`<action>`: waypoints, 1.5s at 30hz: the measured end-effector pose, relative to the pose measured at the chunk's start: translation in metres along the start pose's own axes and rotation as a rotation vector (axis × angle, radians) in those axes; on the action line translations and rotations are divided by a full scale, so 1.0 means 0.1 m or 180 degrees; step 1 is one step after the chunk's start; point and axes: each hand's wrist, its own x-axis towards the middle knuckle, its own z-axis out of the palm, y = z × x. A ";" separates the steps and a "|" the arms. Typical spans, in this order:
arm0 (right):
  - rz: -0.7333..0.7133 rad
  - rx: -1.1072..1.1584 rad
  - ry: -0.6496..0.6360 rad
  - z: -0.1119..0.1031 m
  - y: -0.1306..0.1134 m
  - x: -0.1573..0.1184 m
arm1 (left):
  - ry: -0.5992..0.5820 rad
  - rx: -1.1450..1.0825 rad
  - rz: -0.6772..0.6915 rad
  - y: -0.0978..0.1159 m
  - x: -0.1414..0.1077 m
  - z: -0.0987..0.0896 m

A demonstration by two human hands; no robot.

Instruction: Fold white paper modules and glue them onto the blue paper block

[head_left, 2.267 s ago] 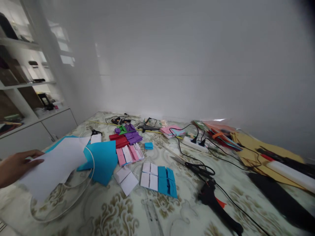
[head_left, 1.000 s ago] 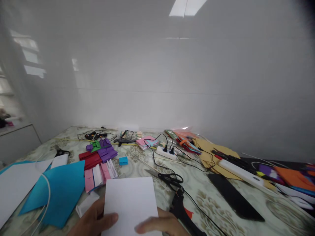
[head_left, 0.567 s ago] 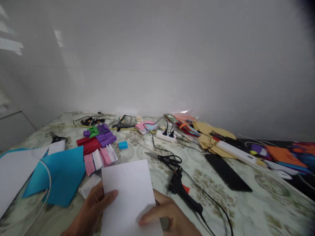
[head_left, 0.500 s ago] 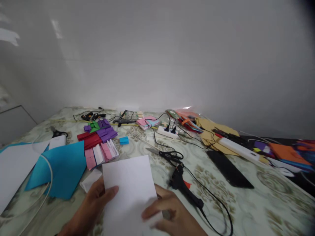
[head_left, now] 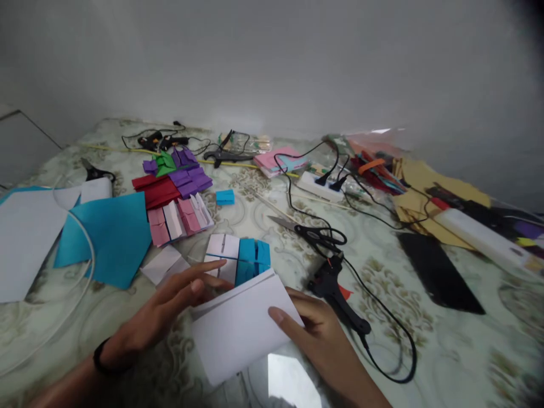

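Observation:
A sheet of white paper (head_left: 246,328), tilted and showing two layers along its upper edge, is pinched between the thumb and fingers of my right hand (head_left: 317,331). My left hand (head_left: 174,306) lies by the paper's upper left edge with fingers stretched out and apart; whether a fingertip touches it I cannot tell. Just beyond the paper are white folded pieces (head_left: 224,247) and blue folded pieces (head_left: 252,256). A loose white paper piece (head_left: 164,263) is partly behind my left hand. Right of my right hand lies a black glue gun (head_left: 340,297) with its cord.
Black scissors (head_left: 317,233) lie open beyond the glue gun. Folded papers in red (head_left: 157,191), purple and pink sit left of centre, beside blue sheets (head_left: 108,238). A power strip (head_left: 321,186) with plugged cords stands at the back; a black phone-like slab (head_left: 440,272) lies right.
The white paper went from upright to tilted and now shows a folded-over layer. My left hand has let go of it and its fingers have stretched out. The view has tipped downward.

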 end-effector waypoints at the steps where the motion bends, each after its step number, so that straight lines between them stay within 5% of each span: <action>1: 0.0034 -0.0075 -0.0007 0.01 0.00 -0.01 | -0.0125 0.0262 -0.0066 0.02 -0.01 0.00; 8: 0.0014 -0.0377 0.0115 0.09 -0.03 -0.05 | -0.0802 0.1037 0.0100 0.10 -0.04 0.13; 21: 0.0123 -0.0366 0.0474 0.18 -0.07 -0.07 | -0.0883 0.1422 0.0089 0.01 -0.09 0.28; 27: 0.0388 0.1027 0.1016 0.25 0.02 -0.07 | -0.0584 0.1352 0.0051 -0.01 -0.11 0.32; 35: 0.1093 0.1429 0.0693 0.28 0.13 -0.10 | -0.0507 0.1033 -0.0193 0.01 -0.11 0.36; 40: 0.1117 0.1291 0.0137 0.24 0.04 -0.13 | -0.0168 -0.0032 0.0117 -0.01 -0.05 0.31; 45: 0.0973 0.1167 -0.0135 0.25 0.01 -0.12 | 0.0098 0.0271 0.0365 -0.07 -0.04 0.27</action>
